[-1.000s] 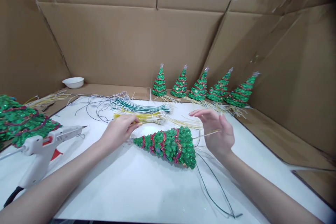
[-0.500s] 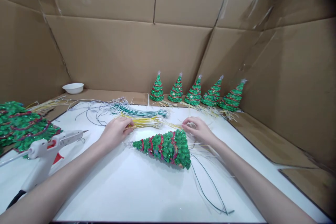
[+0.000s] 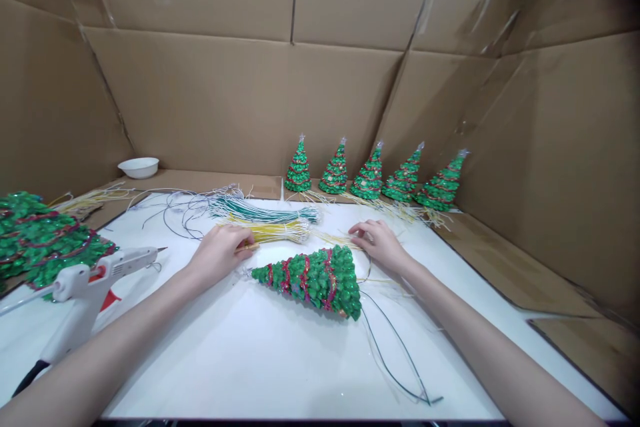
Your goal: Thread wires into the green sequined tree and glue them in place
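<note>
A small green Christmas tree point(image 3: 313, 280) with red garland lies on its side on the white table, its clear star tip to the left and its base to the right. Thin dark-green and pale wires trail from the base. Beyond the tip, my left hand point(image 3: 223, 255) is closed, thumb and fingers pinching a short, thin yellow-tan stick-like piece point(image 3: 249, 247). My right hand point(image 3: 379, 245) is above the tree's base, fingers curled together beside loose pale-yellow wires point(image 3: 333, 238); what they hold, if anything, is hidden. Between the hands lies a bundle of yellow wires point(image 3: 280, 232).
Behind the yellow bundle lies a green wire bundle point(image 3: 265, 212). Several trees point(image 3: 367, 177) stand upright along the cardboard wall point(image 3: 225, 100). At left are a white glue gun point(image 3: 85, 293) and larger tree pieces point(image 3: 55, 240). A white bowl point(image 3: 139, 167) stands at the back left.
My right hand has shifted very slightly, its fingers a little farther from the yellow wires' ends. The tree and my left hand are nearly unmoved; the whole view has shifted a touch.
</note>
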{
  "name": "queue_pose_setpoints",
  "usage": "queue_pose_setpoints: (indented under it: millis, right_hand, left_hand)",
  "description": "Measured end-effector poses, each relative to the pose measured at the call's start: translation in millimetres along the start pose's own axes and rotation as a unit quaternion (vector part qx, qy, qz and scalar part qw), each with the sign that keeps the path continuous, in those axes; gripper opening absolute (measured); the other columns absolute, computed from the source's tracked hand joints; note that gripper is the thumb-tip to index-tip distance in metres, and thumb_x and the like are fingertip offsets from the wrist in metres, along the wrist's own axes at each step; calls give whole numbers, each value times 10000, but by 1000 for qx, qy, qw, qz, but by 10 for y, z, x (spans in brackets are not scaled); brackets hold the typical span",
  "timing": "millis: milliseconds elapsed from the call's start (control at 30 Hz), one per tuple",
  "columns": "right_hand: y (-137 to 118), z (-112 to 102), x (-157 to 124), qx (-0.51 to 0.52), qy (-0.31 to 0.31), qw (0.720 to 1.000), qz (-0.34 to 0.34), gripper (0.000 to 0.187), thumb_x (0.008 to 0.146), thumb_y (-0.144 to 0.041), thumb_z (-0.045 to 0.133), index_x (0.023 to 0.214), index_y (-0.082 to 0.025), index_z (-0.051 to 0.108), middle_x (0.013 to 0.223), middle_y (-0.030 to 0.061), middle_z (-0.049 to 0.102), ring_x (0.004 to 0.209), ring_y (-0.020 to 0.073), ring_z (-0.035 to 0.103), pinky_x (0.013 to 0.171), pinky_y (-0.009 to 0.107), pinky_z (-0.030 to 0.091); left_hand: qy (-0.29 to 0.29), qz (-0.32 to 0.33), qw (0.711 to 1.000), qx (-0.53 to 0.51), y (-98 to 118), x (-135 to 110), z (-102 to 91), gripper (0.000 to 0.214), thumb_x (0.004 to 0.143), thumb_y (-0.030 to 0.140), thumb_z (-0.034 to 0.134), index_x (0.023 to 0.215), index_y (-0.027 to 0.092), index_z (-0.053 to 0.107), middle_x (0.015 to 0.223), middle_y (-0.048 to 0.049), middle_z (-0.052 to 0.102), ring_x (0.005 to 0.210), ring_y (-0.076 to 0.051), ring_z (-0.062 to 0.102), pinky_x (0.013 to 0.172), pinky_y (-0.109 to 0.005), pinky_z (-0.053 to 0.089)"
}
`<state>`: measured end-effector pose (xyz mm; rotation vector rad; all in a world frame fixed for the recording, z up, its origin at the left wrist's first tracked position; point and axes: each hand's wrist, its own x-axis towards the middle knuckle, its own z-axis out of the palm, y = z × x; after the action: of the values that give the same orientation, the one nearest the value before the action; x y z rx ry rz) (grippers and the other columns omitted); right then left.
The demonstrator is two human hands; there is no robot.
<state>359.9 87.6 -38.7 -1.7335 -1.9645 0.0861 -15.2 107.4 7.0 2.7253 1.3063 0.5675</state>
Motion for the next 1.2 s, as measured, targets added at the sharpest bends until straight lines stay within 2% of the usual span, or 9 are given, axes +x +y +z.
queue_pose_setpoints:
  millis: [200, 433, 633, 800, 1033, 1100, 1200]
  right_hand:
    - [49, 38, 16, 20, -3, 1000, 14, 125, 792, -274, 575, 791, -224, 689, 727, 47, 676, 799, 234, 548, 803, 368, 408]
    - [100, -1, 45, 71, 30, 997, 21, 152, 753, -302, 569, 677, -205, 658, 701, 51, 686, 739, 228, 584, 745, 356, 427]
    - [99, -91, 77, 134, 109, 984, 37, 197, 738, -385, 576, 703, -197, 625, 739, 67, 681, 737, 236, 608, 695, 354, 444]
    - [56, -107, 87, 203, 195, 958, 54, 264, 796, -466, 535, 749, -207, 564, 778, 66, 680, 770, 231, 630, 736, 373, 469]
    - [-76, -231, 87, 293, 321, 899, 47, 354, 838, -580, 504, 844, -226, 488, 836, 51, 673, 848, 209, 634, 818, 387, 471]
    - [-83, -288, 100, 364, 359, 858, 48, 372, 813, -592, 547, 840, -226, 482, 781, 26, 675, 807, 194, 647, 816, 384, 480]
    - [-76, -397, 115, 494, 404, 768, 52, 364, 750, -546, 657, 815, -229, 490, 681, -16, 661, 694, 172, 649, 765, 379, 505]
  left_hand:
    - [-12, -5, 1000, 9, 3, -1, 3, 191, 869, 336, 551, 747, 206, 619, 732, -14, 672, 736, -193, 590, 625, -252, 342]
    - [-15, 8, 1000, 19, 3, -2, 21, 208, 881, 321, 547, 743, 196, 640, 743, -17, 695, 737, -184, 608, 659, -262, 357]
    - [-27, 1, 999, 38, 0, 9, 31, 213, 889, 331, 545, 770, 195, 658, 776, -23, 707, 775, -189, 621, 677, -263, 364]
    - [-30, 4, 999, 42, 2, 9, 24, 212, 888, 328, 551, 766, 192, 659, 782, -25, 705, 783, -193, 622, 685, -269, 366]
    - [-31, 8, 998, 54, 9, 17, 26, 249, 904, 346, 529, 778, 194, 681, 786, -32, 703, 794, -199, 623, 695, -279, 368]
    - [-32, 7, 998, 55, 9, 16, 28, 248, 905, 349, 528, 793, 198, 691, 790, -35, 704, 800, -201, 624, 694, -279, 370]
    - [-36, 7, 998, 55, 9, 16, 28, 249, 904, 348, 530, 795, 198, 696, 789, -39, 707, 802, -203, 627, 695, -278, 376]
